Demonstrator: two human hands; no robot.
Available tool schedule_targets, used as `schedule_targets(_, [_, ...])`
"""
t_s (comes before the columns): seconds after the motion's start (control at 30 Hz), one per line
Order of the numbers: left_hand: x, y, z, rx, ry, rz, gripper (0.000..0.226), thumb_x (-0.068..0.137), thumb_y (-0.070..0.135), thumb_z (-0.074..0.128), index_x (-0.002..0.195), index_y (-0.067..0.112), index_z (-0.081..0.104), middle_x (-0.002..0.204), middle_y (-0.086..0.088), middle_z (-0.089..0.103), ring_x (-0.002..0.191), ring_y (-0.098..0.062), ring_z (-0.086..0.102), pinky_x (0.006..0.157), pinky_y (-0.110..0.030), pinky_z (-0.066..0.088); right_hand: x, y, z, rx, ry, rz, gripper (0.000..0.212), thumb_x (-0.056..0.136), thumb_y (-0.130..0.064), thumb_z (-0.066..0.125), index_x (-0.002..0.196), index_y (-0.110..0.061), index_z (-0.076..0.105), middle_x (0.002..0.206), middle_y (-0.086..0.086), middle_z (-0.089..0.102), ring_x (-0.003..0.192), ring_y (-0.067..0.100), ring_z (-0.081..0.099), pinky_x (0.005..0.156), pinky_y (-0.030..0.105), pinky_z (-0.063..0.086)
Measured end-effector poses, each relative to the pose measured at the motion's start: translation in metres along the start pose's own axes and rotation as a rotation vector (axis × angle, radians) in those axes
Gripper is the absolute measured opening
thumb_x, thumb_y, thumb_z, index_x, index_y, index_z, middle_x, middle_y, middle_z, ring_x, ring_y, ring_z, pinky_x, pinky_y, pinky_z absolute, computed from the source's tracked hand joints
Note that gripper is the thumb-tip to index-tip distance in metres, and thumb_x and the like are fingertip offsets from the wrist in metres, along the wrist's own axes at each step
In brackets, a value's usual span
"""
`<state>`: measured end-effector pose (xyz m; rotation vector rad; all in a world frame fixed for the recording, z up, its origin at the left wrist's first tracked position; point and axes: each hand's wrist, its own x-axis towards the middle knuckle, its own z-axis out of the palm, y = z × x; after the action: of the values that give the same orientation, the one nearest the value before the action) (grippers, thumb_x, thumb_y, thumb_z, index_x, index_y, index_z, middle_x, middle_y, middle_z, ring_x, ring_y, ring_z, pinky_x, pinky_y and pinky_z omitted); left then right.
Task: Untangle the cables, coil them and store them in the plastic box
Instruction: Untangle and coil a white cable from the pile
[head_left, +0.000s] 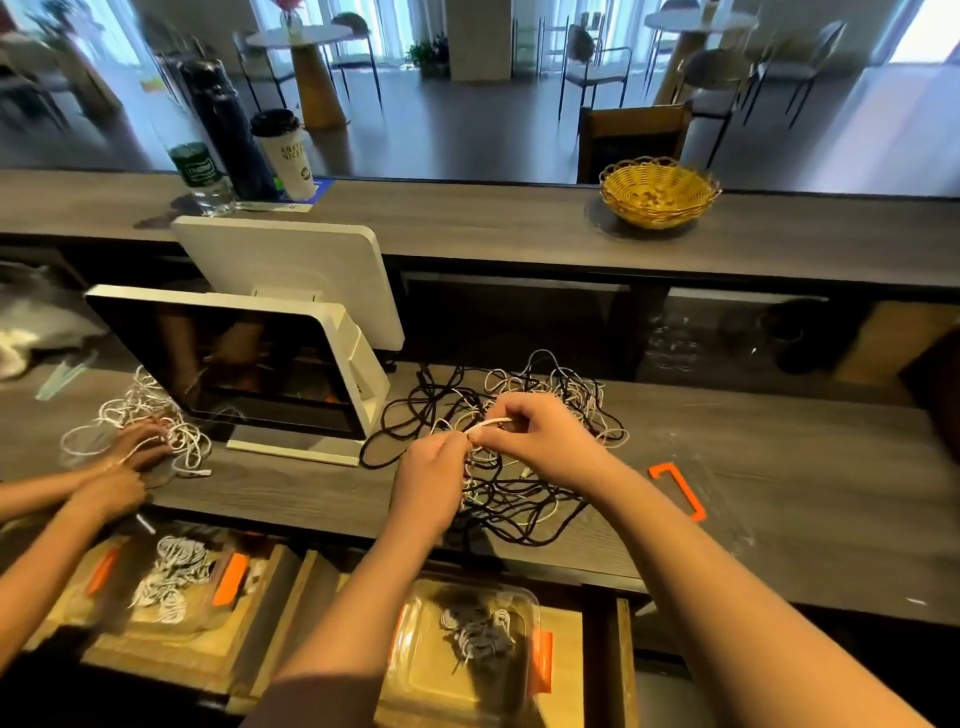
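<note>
A tangle of black and white cables (524, 457) lies on the grey wooden counter (779, 499) in front of me. My left hand (431, 483) and my right hand (530, 436) hover over the tangle, and both pinch the same white cable (488, 423) stretched between them. Below the counter edge, in an open drawer, stands a clear plastic box (467, 649) with orange clips, holding a few coiled cables. Its clear lid (691, 488) with an orange clip lies on the counter to my right.
A white point-of-sale screen (249, 364) stands left of the tangle. Further left, another person's hands (130, 452) work on a pile of white cables (140, 415), with a second box (171, 571) below. A wicker basket (657, 192), bottles and a cup sit on the upper ledge.
</note>
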<state>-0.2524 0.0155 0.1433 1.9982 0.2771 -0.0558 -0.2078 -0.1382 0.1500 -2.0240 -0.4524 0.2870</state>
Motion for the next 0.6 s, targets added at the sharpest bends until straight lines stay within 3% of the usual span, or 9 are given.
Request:
schedule_targets(0.1, [-0.007, 0.004, -0.001, -0.103, 0.050, 0.008, 0.040, 0.099, 0.018, 0.049, 0.059, 0.019, 0.045, 0.057, 0.004, 0.038, 0.052, -0.008, 0.033, 0.057, -0.033, 0.027, -0.005, 0.034, -0.006, 0.087, 0.138, 0.078, 0.020, 0.085, -0.030, 0.076, 0.079, -0.015, 0.066, 0.069, -0.007, 0.061, 0.061, 0.004, 0.053, 0.057, 0.018, 0.045])
schedule_targets(0.23, [-0.010, 0.005, -0.005, -0.062, -0.016, 0.015, 0.042, 0.096, 0.029, 0.061, 0.058, 0.017, 0.048, 0.049, 0.008, 0.033, 0.050, -0.011, 0.030, 0.055, -0.031, 0.026, -0.012, 0.100, -0.012, 0.044, 0.204, 0.345, 0.037, 0.085, -0.027, 0.077, 0.059, -0.018, 0.052, 0.064, 0.002, 0.060, 0.062, 0.015, 0.054, 0.060, 0.033, 0.050])
schedule_targets(0.3, [-0.007, 0.005, -0.005, -0.056, -0.024, 0.015, 0.046, 0.094, 0.026, 0.065, 0.053, 0.018, 0.046, 0.046, 0.009, 0.033, 0.051, -0.012, 0.031, 0.058, -0.031, 0.027, -0.020, 0.126, -0.018, 0.031, 0.188, 0.427, 0.039, 0.083, -0.024, 0.079, 0.058, -0.018, 0.050, 0.058, -0.001, 0.052, 0.057, 0.012, 0.047, 0.054, 0.027, 0.041])
schedule_targets(0.4, [-0.007, 0.004, 0.004, -0.039, 0.030, 0.000, 0.049, 0.091, 0.018, 0.067, 0.048, 0.018, 0.042, 0.043, 0.011, 0.032, 0.050, -0.012, 0.031, 0.057, -0.030, 0.029, -0.027, 0.146, -0.026, 0.010, 0.209, 0.469, 0.034, 0.085, -0.018, 0.076, 0.062, -0.015, 0.051, 0.055, -0.002, 0.048, 0.055, 0.011, 0.044, 0.053, 0.026, 0.036])
schedule_targets(0.5, [-0.009, -0.006, 0.012, -0.056, 0.118, -0.054, 0.045, 0.088, 0.015, 0.068, 0.050, 0.015, 0.042, 0.046, 0.007, 0.030, 0.051, -0.013, 0.029, 0.057, -0.033, 0.025, -0.029, 0.149, -0.032, 0.184, 0.296, 0.482, 0.027, 0.086, -0.002, 0.067, 0.064, -0.010, 0.053, 0.058, 0.005, 0.051, 0.062, 0.020, 0.049, 0.060, 0.030, 0.041])
schedule_targets(0.6, [-0.009, -0.015, 0.017, 0.007, 0.093, -0.062, 0.045, 0.088, 0.019, 0.067, 0.050, 0.018, 0.044, 0.046, 0.004, 0.030, 0.050, -0.015, 0.028, 0.058, -0.032, 0.027, -0.032, 0.138, -0.047, 0.329, 0.362, 0.431, 0.016, 0.084, 0.004, 0.064, 0.072, -0.005, 0.059, 0.071, 0.014, 0.062, 0.071, 0.024, 0.056, 0.068, 0.033, 0.046])
